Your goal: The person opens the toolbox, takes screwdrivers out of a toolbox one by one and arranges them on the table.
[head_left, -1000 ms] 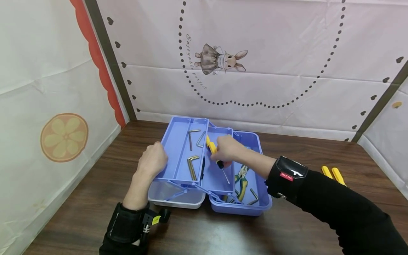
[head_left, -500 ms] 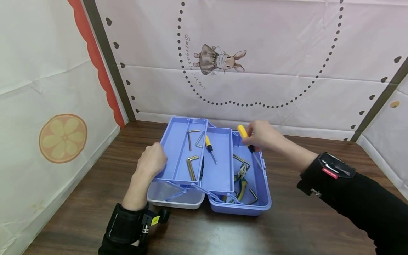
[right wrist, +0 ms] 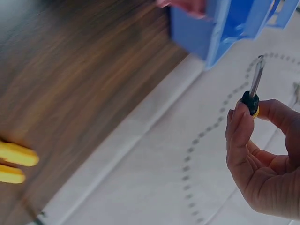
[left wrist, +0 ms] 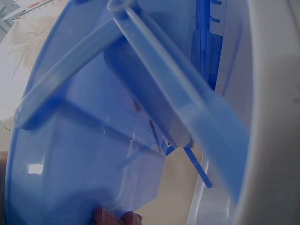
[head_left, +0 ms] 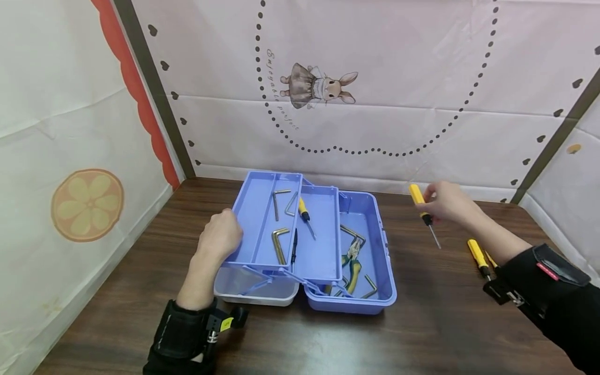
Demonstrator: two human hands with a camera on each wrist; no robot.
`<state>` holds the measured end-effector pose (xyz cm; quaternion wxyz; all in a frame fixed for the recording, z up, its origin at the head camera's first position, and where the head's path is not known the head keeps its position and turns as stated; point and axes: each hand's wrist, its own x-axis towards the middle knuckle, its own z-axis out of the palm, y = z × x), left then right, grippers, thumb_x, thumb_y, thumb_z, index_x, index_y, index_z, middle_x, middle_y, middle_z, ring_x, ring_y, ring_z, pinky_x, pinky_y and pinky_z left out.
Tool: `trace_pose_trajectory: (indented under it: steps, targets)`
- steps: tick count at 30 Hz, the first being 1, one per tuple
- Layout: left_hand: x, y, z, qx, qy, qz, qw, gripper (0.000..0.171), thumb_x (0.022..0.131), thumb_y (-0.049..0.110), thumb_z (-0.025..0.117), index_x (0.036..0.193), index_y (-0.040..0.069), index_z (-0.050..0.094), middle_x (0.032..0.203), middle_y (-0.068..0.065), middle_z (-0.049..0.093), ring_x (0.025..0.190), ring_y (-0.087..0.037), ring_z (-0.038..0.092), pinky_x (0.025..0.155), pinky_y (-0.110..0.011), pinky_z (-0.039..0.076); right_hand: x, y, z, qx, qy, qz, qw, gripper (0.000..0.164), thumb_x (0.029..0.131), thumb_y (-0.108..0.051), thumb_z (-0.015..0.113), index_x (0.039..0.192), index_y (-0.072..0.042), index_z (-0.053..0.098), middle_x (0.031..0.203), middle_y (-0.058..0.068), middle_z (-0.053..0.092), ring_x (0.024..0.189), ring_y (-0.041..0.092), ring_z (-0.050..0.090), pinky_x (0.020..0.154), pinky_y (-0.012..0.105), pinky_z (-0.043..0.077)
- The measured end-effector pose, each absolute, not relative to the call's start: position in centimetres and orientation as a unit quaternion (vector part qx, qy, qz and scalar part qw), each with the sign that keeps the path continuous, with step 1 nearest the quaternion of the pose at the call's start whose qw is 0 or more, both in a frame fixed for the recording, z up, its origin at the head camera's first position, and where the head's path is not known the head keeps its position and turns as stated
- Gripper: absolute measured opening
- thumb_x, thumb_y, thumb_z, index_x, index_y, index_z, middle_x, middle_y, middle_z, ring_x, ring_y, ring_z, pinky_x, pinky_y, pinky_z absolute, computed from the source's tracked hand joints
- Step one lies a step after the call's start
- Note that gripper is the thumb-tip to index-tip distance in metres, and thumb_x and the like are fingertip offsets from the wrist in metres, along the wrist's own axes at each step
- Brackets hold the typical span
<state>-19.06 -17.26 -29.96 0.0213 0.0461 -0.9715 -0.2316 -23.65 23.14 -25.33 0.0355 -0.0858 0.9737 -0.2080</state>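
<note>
My right hand (head_left: 447,202) pinches a yellow-handled screwdriver (head_left: 416,195) over the table, right of the blue toolbox (head_left: 385,260); its metal tip points down. The right wrist view shows thumb and fingers around the dark collar of that screwdriver (right wrist: 251,101). My left hand (head_left: 220,234) grips the left edge of the upper tray (head_left: 253,219), its fingertips (left wrist: 108,216) curled at the tray's underside. Several L-shaped hex keys (head_left: 279,246) lie in this tray. A smaller yellow screwdriver (head_left: 304,209) rests in the middle tray (head_left: 323,260). Pliers (head_left: 354,273) and more hex keys lie in the bottom compartment.
On the wooden table (head_left: 422,323), a yellow screwdriver (head_left: 477,255) lies at the right, with another yellow handle partly hidden by my right forearm. A translucent lid (head_left: 258,297) sits beneath the upper tray. A printed cloth wall (head_left: 375,130) stands behind.
My right hand has lifted the screwdriver out of the middle tray and carried it right, past the toolbox, over the table. The left hand has stayed on the upper tray.
</note>
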Motion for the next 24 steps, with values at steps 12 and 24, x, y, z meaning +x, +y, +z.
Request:
trace_pose_trajectory:
  steps: [12, 24]
  targets:
    - [-19.0, -17.4, -29.8, 0.045, -0.972, -0.230, 0.027, 0.027, 0.085, 0.003, 0.034, 0.098, -0.017, 0.047, 0.081, -0.029, 0.055, 0.063, -0.029, 0.053, 0.049, -0.043, 0.044, -23.3, 29.4, -29.5, -0.004, 0.979, -0.196, 0.048, 0.023, 0.082, -0.012, 0.054, 0.082, 0.010, 0.048, 0.060, 0.011, 0.055, 0.049, 0.017, 0.057, 0.047, 0.030, 0.048]
    - [-19.0, -17.4, -30.0, 0.044, -0.970, -0.237, 0.028, 0.028, 0.086, 0.004, 0.033, 0.099, -0.016, 0.047, 0.082, -0.029, 0.055, 0.062, -0.029, 0.053, 0.048, -0.042, 0.044, -22.8, 32.9, -33.2, 0.042, 0.980, -0.176, 0.082, 0.021, 0.080, -0.014, 0.055, 0.069, 0.001, 0.046, 0.059, 0.010, 0.050, 0.046, 0.016, 0.056, 0.044, 0.029, 0.045]
